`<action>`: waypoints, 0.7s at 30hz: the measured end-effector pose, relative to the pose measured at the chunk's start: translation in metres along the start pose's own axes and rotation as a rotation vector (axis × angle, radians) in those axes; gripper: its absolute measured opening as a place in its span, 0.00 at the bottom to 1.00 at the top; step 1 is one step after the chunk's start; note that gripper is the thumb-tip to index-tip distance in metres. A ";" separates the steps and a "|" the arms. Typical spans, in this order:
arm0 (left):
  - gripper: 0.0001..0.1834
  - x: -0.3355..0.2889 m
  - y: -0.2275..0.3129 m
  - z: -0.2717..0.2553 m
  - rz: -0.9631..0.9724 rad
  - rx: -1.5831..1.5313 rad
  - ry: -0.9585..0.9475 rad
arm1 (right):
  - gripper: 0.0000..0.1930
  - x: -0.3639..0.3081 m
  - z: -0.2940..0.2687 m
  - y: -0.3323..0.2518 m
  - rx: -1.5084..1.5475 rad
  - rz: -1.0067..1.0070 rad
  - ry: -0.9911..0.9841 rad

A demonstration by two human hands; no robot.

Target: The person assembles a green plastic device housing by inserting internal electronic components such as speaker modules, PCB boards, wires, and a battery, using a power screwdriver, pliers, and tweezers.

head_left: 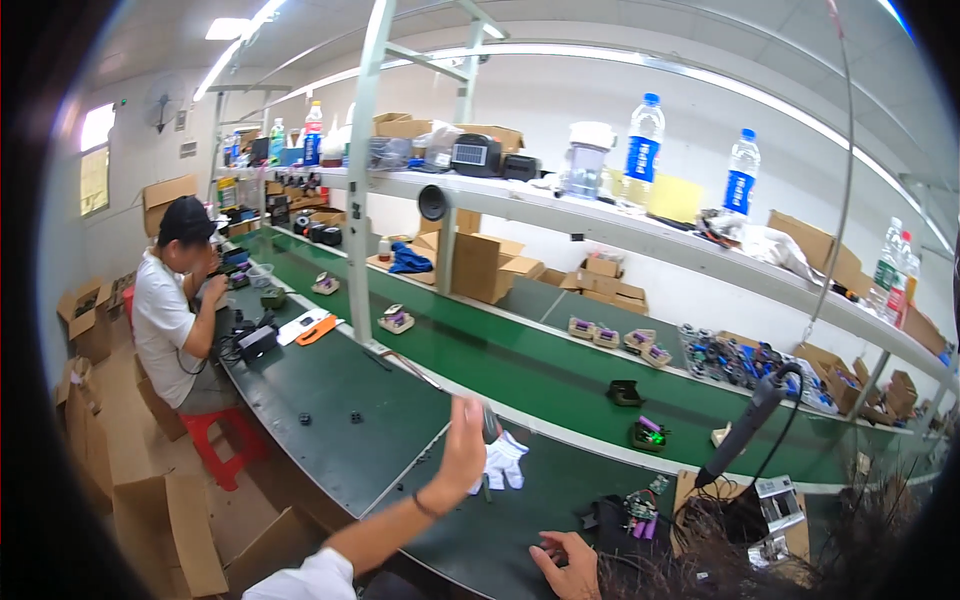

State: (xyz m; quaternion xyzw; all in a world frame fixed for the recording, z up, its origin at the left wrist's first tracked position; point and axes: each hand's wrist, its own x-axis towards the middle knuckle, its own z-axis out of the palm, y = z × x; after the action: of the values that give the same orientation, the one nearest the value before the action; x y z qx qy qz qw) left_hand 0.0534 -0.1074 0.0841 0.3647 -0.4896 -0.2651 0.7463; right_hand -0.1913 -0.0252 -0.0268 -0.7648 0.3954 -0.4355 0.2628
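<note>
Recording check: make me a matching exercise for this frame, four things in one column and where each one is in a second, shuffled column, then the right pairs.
Things:
1. white glove
2. red stool
3. blue-labelled bottle
4. left hand

Places:
A. on the upper shelf
B. raised above the green bench, open
C. lying flat on the bench beside the raised hand
D. on the floor under a seated co-worker

Pairs: 1-C, 2-D, 3-A, 4-B
</note>
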 end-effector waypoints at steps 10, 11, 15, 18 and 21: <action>0.26 0.271 0.035 0.099 0.641 0.699 0.293 | 0.20 0.000 -0.003 0.006 0.087 0.188 0.010; 0.28 0.281 0.035 0.110 0.637 0.766 0.291 | 0.20 -0.002 -0.001 0.011 0.079 0.198 0.027; 0.30 0.318 0.018 0.118 0.608 0.868 0.331 | 0.21 0.004 0.010 0.011 0.190 0.274 0.030; 0.30 0.326 0.007 0.119 0.675 0.910 0.388 | 0.20 0.008 0.009 0.004 0.157 0.340 0.007; 0.32 0.306 0.013 0.120 0.629 0.816 0.323 | 0.22 0.004 0.010 0.011 0.147 0.383 0.027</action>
State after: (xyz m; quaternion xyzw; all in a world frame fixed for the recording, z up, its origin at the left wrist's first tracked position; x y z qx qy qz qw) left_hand 0.0591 -0.3645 0.2895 0.4972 -0.5173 0.2422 0.6531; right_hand -0.1857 -0.0338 -0.0376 -0.6485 0.5044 -0.4152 0.3906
